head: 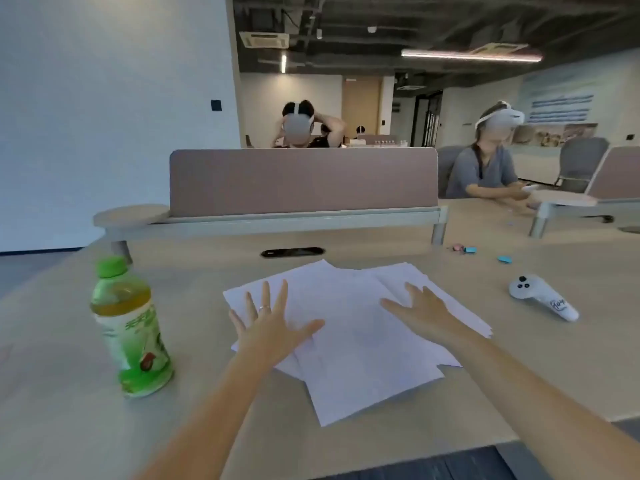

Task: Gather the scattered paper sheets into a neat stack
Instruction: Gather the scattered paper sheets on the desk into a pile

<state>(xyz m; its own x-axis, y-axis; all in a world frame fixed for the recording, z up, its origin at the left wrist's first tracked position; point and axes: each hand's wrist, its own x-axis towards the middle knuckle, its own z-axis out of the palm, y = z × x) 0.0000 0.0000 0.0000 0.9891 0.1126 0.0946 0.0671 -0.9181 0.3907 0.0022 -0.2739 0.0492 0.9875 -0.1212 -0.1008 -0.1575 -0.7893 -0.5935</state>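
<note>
Your left hand is lying flat with fingers spread wide on the left part of the paper sheets; your right hand is pressing spread and unclenched on their right part, gripping nothing; the sheets are overlapping loosely at mid-table, between the green bottle and the white controller.

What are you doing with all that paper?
A person is tidying a messy pile of white paper sheets on a light wooden desk. The sheets overlap at crooked angles, with corners sticking out, so it isn't a neat stack yet. Both hands are open with fingers spread: the left hand is over the left side of the pile, the right hand over the right side. A green-capped plastic tea bottle stands to the left, and a white handheld controller lies to the right.
</note>
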